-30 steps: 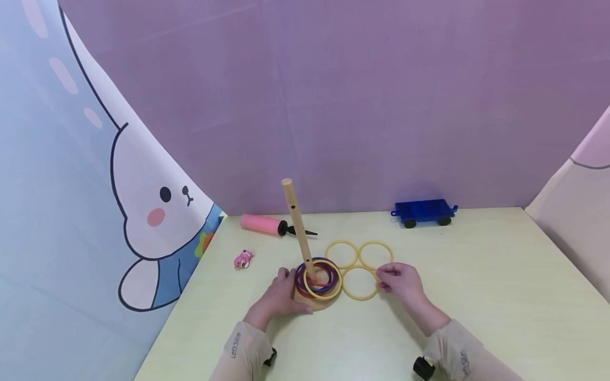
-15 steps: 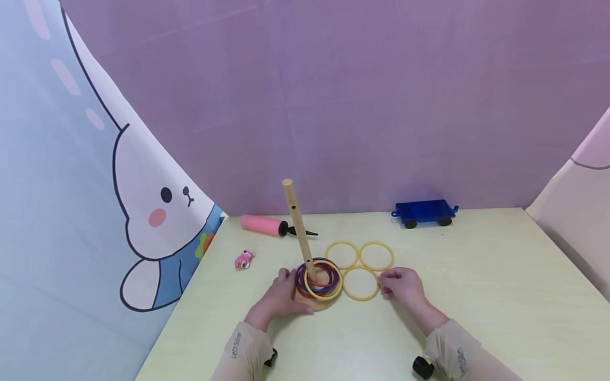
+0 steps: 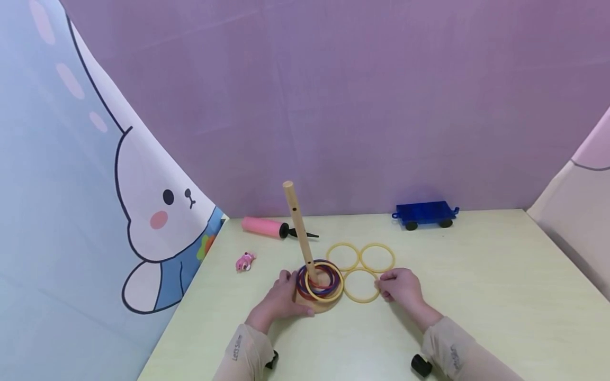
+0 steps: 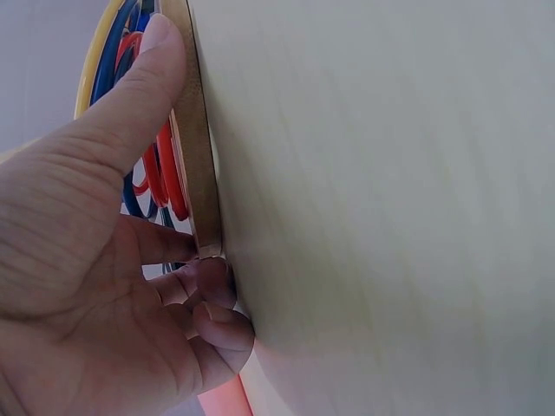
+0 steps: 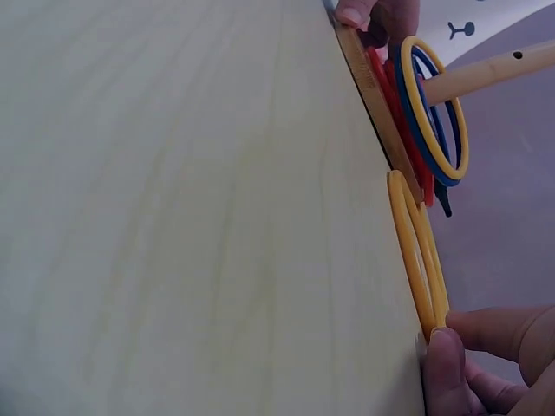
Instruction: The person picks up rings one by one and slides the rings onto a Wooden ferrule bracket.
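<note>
My left hand [image 3: 281, 299] grips the round wooden base [image 4: 201, 156] of a ring toss stand, thumb at its near edge and fingers round the left side. From the base rises a wooden peg [image 3: 299, 227], leaning left in the head view. Red and blue rings and one yellow ring [image 3: 342, 288] lie stacked round the foot of the peg. Right of the stand, flat on the table, is a yellow ring [image 3: 361, 301]; my right hand [image 3: 402, 286] pinches its right edge between thumb and forefinger. Two more yellow rings [image 3: 343, 244] [image 3: 377, 244] lie just behind it.
On the table [image 3: 476, 296], a pink hand pump [image 3: 263, 226] with a black nozzle lies behind the stand. A small pink figurine [image 3: 245, 261] is to the left. At the back right stands a blue toy wagon [image 3: 425, 213], close to the purple backdrop [image 3: 381, 106].
</note>
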The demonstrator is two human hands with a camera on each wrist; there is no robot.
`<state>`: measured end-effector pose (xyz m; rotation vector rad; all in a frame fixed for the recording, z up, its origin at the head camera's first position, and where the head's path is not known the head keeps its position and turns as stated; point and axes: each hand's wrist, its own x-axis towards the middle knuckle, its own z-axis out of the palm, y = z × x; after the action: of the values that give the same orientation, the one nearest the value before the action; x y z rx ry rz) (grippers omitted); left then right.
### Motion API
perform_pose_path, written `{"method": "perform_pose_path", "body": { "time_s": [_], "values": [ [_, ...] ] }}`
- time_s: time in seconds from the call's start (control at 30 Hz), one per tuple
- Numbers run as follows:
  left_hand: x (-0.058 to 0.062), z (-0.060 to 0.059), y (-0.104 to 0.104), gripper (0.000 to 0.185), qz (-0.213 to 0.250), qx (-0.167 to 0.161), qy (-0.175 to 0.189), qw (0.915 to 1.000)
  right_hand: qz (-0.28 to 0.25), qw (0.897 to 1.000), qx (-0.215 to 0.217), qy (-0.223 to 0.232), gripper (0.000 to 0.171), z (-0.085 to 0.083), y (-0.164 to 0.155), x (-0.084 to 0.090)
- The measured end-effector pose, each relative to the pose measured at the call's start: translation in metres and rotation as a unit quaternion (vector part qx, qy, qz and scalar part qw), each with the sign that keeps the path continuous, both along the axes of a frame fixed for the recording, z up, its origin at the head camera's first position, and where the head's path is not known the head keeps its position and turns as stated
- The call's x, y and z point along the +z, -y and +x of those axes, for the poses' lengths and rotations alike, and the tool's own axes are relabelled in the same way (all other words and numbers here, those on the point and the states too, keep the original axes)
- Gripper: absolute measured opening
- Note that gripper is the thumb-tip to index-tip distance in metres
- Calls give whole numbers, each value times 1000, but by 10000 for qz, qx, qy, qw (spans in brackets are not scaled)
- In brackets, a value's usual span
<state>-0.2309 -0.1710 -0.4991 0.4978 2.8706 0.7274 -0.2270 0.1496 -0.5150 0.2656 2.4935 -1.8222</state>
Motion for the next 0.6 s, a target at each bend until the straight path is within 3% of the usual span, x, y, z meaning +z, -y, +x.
{"method": "perform_pose_path", "body": {
  "time_s": [0.27,0.6],
  "values": [
    [-1,-1,1,116,-15,30,75,10000,453,9988,105,154,12,-2,2,2],
    [-1,0,1,116,-22,0,22,10000,961,9950,257,-68,4,-1,1,4]
  ]
}}
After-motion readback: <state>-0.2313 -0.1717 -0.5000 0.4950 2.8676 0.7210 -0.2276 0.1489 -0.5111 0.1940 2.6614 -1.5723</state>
